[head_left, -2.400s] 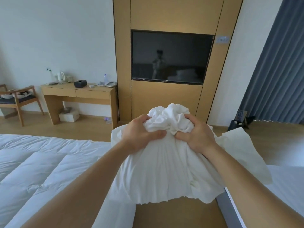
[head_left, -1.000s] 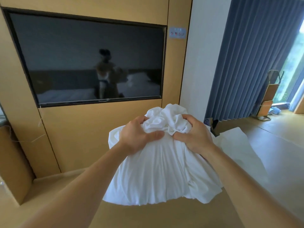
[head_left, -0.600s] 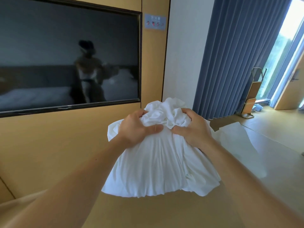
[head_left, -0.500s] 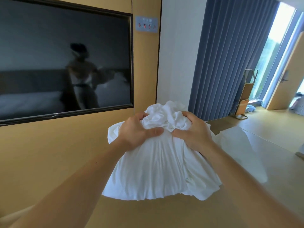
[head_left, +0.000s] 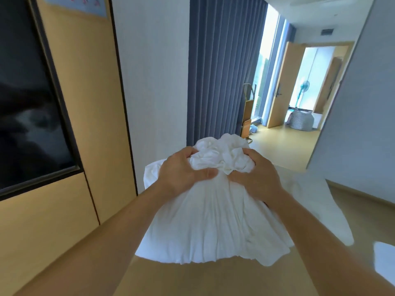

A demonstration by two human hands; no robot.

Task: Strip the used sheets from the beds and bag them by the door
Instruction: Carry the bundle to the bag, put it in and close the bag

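1. While curled tight, the fingers (head_left: 189, 152) of the left hand (head_left: 183, 169) and of the right hand (head_left: 258, 174) clutch the gathered top of a bunched white sheet (head_left: 209, 221), thumbs close together across it.
2. Below the fingers the sheet hangs in folds, hiding the wooden floor (head_left: 280, 150) directly beneath; loose cloth trails out to the right of the right hand.
3. Left of the fingers stand a wood wall panel (head_left: 89, 103) and a dark television (head_left: 27, 103).
4. Beyond the fingertips hang grey-blue curtains (head_left: 222, 71), with a wooden rack (head_left: 248, 116) at their right edge.
5. Far ahead and right, an open door (head_left: 280, 86) shows a striped bag (head_left: 301, 122) and a standing fan (head_left: 303, 90).
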